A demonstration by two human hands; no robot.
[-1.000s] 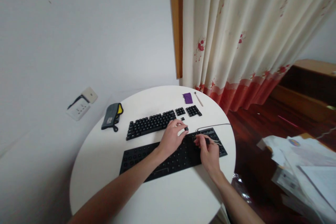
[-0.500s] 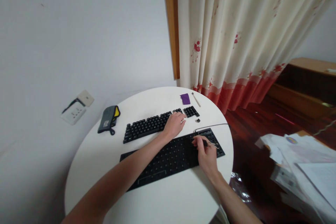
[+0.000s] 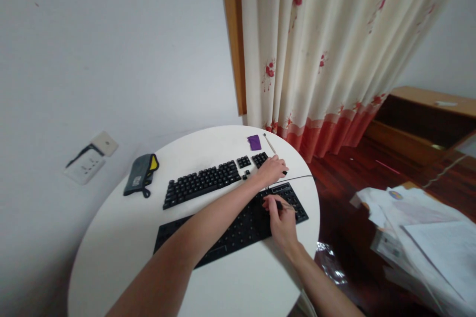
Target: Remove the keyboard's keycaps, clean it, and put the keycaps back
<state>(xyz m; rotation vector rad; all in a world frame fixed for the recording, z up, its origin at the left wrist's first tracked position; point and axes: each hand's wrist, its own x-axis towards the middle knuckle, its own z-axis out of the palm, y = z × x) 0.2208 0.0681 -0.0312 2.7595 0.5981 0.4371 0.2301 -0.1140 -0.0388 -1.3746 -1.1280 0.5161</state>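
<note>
Two black keyboards lie on a round white table [image 3: 122,237]. The far keyboard [image 3: 203,183] carries its keycaps; the near keyboard [image 3: 230,223] looks bare of caps. My left hand [image 3: 272,169] reaches across to the far keyboard's right end by the number block, fingers curled down on something I cannot make out. My right hand [image 3: 281,218] rests on the near keyboard's right part, fingers pinched round a thin dark tool [image 3: 286,205].
A grey and yellow pouch [image 3: 141,174] lies at the table's left. A purple cloth [image 3: 254,142] and a thin stick [image 3: 269,144] sit at the far edge. A cable [image 3: 297,177] runs right. Curtain behind, papers [image 3: 420,228] on the floor at right.
My left hand has moved from the gap between the keyboards rightward to the far keyboard's number block. The right hand stays on the near keyboard. The view has drifted right.
</note>
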